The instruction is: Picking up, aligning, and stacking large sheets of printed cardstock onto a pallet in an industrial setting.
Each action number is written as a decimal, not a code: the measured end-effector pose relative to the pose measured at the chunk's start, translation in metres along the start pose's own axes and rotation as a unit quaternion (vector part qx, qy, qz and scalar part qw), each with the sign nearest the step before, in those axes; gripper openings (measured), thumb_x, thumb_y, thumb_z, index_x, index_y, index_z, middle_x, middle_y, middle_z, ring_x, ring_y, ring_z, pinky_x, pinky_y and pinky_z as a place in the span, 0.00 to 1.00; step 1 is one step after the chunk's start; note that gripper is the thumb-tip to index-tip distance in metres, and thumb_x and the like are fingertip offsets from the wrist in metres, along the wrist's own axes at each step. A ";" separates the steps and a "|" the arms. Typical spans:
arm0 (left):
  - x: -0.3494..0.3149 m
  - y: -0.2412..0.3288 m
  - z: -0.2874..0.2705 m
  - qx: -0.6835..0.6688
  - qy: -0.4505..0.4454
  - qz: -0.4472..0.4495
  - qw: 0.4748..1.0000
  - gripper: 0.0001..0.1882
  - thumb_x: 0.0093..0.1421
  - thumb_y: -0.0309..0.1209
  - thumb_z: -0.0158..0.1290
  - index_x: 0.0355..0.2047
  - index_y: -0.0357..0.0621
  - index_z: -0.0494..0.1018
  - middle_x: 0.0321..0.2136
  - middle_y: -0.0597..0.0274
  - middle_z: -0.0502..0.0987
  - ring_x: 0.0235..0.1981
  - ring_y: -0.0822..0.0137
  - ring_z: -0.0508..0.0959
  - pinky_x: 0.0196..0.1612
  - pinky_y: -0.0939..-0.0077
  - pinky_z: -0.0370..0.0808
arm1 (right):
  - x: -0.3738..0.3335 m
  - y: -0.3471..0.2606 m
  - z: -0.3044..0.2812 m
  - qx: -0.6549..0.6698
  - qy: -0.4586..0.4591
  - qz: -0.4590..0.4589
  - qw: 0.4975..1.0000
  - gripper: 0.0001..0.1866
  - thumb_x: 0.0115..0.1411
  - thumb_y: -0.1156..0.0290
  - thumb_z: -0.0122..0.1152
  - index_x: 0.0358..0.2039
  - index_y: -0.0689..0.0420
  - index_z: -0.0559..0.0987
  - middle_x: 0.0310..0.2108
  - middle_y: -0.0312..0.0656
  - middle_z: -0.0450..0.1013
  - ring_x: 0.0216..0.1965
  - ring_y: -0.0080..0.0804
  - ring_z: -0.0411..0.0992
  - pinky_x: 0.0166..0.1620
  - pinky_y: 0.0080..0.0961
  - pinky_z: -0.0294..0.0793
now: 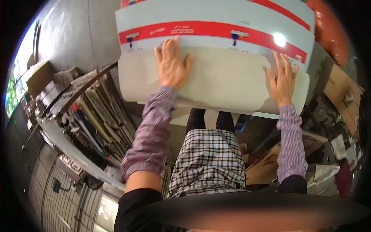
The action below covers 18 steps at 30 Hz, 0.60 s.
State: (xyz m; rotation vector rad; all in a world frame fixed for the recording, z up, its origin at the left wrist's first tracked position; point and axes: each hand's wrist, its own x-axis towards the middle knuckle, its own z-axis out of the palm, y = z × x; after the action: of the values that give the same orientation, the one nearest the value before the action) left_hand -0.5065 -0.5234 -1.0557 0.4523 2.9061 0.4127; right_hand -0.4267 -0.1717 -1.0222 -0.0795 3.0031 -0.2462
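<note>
A glossy white printed sheet (212, 29) with a red band and small pictures lies crosswise in front of me, with another like it at its far edge. Over its near part is a wide, plain cream panel (228, 81) with rounded corners; whether the two are joined I cannot tell. My left hand (172, 65) rests palm down on the left half of the panel, fingers reaching onto the red band. Near the panel's right end, my right hand (284, 79) lies flat, its fingers spread and its tips at the printed sheet. Neither hand grips anything.
Flat boards (104, 110) stand on edge in a rack to my left, beside a box (40, 77). An orange-red bag (330, 31) sits at the far right. Cardboard pieces (342, 96) and crumpled wrapping lie on the right. Wire mesh (50, 189) is at lower left.
</note>
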 end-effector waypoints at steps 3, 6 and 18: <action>-0.006 -0.002 -0.005 -0.003 0.025 -0.019 1.000 0.32 0.64 0.42 0.46 0.65 0.42 0.55 0.57 0.51 0.63 0.63 0.51 0.57 0.66 0.44 0.45 | -0.007 0.012 0.033 0.036 0.009 0.033 0.999 0.29 0.65 0.49 0.49 0.65 0.41 0.65 0.63 0.38 0.59 0.67 0.38 0.54 0.68 0.56 0.38; -0.021 -0.001 -0.042 0.032 -0.008 -0.030 0.999 0.36 0.60 0.46 0.50 0.65 0.43 0.55 0.59 0.51 0.60 0.65 0.50 0.55 0.65 0.37 0.42 | -0.034 0.038 0.032 0.040 -0.054 0.049 0.997 0.30 0.65 0.46 0.46 0.66 0.40 0.63 0.65 0.38 0.57 0.68 0.39 0.51 0.69 0.55 0.34; -0.069 -0.171 -0.031 -0.269 -0.042 -0.408 0.872 0.46 0.65 0.65 0.29 0.68 0.37 0.48 0.64 0.46 0.58 0.64 0.46 0.59 0.65 0.53 0.55 | 0.006 -0.002 -0.060 0.021 -0.130 -0.083 0.988 0.44 0.53 0.42 0.61 0.66 0.49 0.62 0.55 0.41 0.67 0.56 0.43 0.64 0.61 0.50 0.53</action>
State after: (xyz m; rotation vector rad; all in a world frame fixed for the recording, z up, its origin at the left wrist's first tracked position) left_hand -0.4945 -0.7100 -1.0685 -0.7846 2.4172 0.9481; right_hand -0.4402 -0.1644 -0.9644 -0.3311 2.7314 -0.2908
